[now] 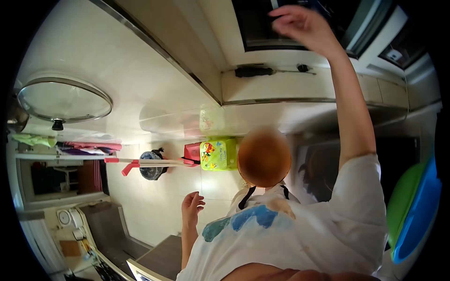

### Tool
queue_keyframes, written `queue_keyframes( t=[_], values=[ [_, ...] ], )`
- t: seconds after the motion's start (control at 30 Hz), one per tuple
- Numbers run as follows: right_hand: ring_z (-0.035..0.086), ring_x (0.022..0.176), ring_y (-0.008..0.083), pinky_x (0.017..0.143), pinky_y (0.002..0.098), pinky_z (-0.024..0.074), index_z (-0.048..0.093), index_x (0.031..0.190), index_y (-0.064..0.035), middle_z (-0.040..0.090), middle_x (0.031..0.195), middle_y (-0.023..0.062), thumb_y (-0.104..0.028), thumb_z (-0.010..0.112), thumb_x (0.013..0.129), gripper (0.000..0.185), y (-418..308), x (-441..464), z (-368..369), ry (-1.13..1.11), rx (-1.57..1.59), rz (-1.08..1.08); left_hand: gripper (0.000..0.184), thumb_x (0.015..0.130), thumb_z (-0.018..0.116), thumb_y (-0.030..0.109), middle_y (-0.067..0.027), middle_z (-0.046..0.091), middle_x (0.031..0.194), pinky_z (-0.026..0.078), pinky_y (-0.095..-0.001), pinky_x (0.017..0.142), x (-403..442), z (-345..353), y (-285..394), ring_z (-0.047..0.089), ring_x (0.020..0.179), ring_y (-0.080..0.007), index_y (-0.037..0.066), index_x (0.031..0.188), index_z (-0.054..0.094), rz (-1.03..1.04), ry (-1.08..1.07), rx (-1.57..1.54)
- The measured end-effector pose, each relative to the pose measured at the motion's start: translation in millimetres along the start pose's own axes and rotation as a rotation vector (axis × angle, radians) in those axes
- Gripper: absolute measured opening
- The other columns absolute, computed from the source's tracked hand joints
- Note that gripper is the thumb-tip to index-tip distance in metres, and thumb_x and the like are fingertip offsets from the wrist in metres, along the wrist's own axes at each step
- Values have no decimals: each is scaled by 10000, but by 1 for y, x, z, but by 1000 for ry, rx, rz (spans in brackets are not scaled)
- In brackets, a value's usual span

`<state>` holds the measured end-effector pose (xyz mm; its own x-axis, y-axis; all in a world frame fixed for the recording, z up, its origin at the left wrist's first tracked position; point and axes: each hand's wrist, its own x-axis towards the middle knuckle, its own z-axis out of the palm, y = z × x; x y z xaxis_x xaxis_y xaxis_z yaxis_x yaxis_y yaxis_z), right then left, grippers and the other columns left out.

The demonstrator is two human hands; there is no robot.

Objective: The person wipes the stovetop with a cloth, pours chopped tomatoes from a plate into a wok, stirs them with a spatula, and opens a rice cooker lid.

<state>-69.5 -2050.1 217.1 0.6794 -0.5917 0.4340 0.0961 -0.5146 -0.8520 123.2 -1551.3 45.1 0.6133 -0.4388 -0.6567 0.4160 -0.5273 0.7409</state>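
My right hand (303,29) is raised at the top, in front of the dark window (255,35). Its fingers are loosely bent and somewhat blurred, and nothing shows in them. Low on the left, my left hand (192,206) hangs over the tiled floor with its fingers slightly curled and apart, holding nothing. Between my arms, in front of my shirt, is a round orange-brown bowl-like thing (264,161). It looks blurred, and I cannot tell what supports it. Neither hand touches it.
A yellow-green box (219,154), a red dustpan (191,152) with long handles and a lined bin (152,166) stand along the wall. A glass lid (65,100) is far left. Blue (419,215) and green basins (404,201) stand right. A black-handled tool (253,71) lies on the sill.
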Motion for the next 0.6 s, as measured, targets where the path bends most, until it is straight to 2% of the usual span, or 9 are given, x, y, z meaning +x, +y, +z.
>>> queue_keyframes(
  t=[0.03,0.07,0.1,0.2,0.3,0.6],
  values=[
    [591,787,117,732,228,490,588,1006,-29,624,880,70,-68,566,833,178,-33,-12,18,-69,-1,21,230,866,545,219,-49,595,835,427,-208,536,-5,9,1,563,659,-103,48,1020,540,-2,18,-16],
    [594,738,103,677,213,487,598,1010,-46,627,852,63,-120,595,825,199,-40,-16,12,-264,60,36,231,866,545,220,-45,595,830,429,-206,537,-11,19,4,563,659,-100,47,1018,542,8,7,-11],
    [594,738,103,677,213,487,598,1010,-46,627,852,63,-120,595,825,199,-24,-9,0,-281,78,31,231,866,545,222,-42,596,824,430,-204,537,-18,27,6,564,659,-97,46,1016,543,15,-3,1],
    [589,610,84,534,185,437,630,929,-55,629,728,41,-212,627,814,195,12,7,-12,11,-135,198,233,866,545,224,-34,596,820,433,-198,541,-21,43,9,563,661,-87,48,1018,543,76,-27,58],
    [593,615,85,528,179,424,633,913,-51,631,721,44,-230,630,813,205,14,7,-10,33,-132,192,237,866,547,224,-30,597,823,434,-192,548,-20,53,13,561,668,-79,46,1023,543,62,15,83],
    [598,609,82,514,173,398,636,912,-55,635,703,39,-241,627,814,210,19,7,-12,15,-128,125,241,868,544,213,-29,592,838,426,-188,558,-18,80,18,558,682,-78,50,1045,529,91,-53,60]
  ],
)
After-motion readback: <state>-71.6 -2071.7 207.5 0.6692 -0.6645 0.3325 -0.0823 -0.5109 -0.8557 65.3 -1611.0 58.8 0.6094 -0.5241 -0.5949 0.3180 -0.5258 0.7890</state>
